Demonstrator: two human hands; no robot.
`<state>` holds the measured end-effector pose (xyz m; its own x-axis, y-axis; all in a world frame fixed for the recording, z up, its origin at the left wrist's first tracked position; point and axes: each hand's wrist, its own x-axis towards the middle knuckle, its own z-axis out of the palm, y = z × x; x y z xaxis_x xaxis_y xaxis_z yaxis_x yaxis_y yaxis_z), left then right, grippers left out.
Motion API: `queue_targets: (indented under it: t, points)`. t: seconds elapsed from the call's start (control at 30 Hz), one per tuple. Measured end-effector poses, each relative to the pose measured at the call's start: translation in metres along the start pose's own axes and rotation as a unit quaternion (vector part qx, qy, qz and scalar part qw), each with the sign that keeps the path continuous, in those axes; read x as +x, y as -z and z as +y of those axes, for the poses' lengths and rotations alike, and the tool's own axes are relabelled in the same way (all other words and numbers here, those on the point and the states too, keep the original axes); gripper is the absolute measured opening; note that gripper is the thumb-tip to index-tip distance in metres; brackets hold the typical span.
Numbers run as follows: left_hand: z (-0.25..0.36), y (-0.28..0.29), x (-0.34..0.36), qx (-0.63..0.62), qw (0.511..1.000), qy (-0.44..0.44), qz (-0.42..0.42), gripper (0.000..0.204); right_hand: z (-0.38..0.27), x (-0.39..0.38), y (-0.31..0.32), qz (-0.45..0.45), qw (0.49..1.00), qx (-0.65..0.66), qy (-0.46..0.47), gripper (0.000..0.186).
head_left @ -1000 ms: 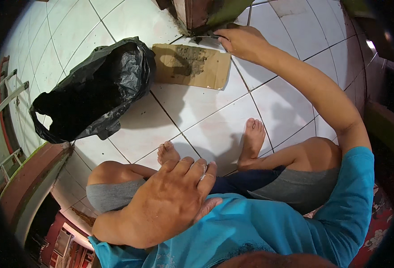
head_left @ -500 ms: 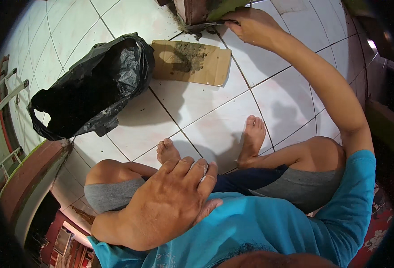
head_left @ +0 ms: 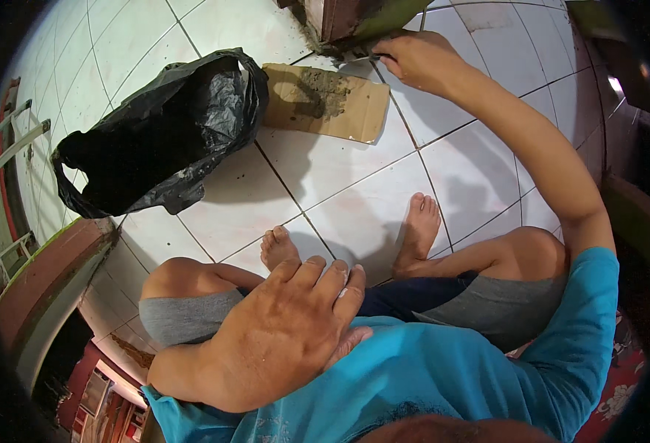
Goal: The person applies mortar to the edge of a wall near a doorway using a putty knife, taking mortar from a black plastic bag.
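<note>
My right hand [head_left: 422, 63] reaches out to the base of a pillar [head_left: 351, 16], its fingers closed round a thin flat-bladed tool [head_left: 354, 58]. The blade lies low against the pillar's foot, where dark wet mortar clings; its exact shape is hard to make out. Left of that hand lies a piece of brown cardboard [head_left: 365, 111] with a heap of grey mortar [head_left: 323, 94] on it. My left hand [head_left: 284, 328] is close to my belly, back up, fingers bent and close together. A white smear shows on one finger. The palm and whatever it may hold are hidden.
An opened black plastic bag [head_left: 225, 111] lies on the white tiled floor [head_left: 362, 184], left of the cardboard. My bare feet stand on the tiles in front of me. A reddish-brown ledge with a green edge [head_left: 52, 284] runs along the left. Red floral cloth [head_left: 624, 369] shows at lower right.
My right hand and the tool have shifted slightly right and nearer along the pillar's foot. The view has tilted a little. My left hand has hardly moved.
</note>
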<state>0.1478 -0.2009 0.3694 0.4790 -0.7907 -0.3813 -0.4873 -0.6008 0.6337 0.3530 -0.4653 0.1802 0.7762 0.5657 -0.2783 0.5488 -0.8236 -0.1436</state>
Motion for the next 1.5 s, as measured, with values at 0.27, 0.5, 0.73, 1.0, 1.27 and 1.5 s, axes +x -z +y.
queue_targets:
  t: [0.27, 0.5, 0.73, 1.0, 1.27, 1.5]
  points:
    - [-0.002, -0.001, 0.002, -0.005, 1.000, -0.011, 0.009, 0.053, 0.009, 0.011, -0.002, 0.107, 0.994, -0.019, 0.028, 0.026]
    - [0.002, 0.000, 0.000, 0.003, 1.000, -0.002, 0.002, 0.054, 0.004, 0.011, 0.037, 0.023, 0.998, 0.050, -0.024, 0.026]
    - [0.003, -0.001, 0.001, -0.007, 1.000, 0.014, -0.009, 0.055, -0.005, -0.014, 0.061, 0.048, 0.997, 0.051, -0.031, 0.025]
    - [0.004, 0.000, 0.004, -0.004, 1.000, 0.002, -0.005, 0.055, 0.006, -0.008, -0.001, 0.060, 0.998, -0.014, -0.001, 0.021]
    - [0.004, 0.002, 0.006, -0.002, 1.000, -0.001, -0.007, 0.056, 0.059, 0.025, -0.028, -0.081, 0.918, -0.331, 0.203, 0.026]
    - [0.001, -0.002, 0.002, -0.003, 1.000, 0.022, -0.001, 0.061, 0.007, -0.021, 0.050, 0.105, 0.994, 0.030, -0.007, 0.024]
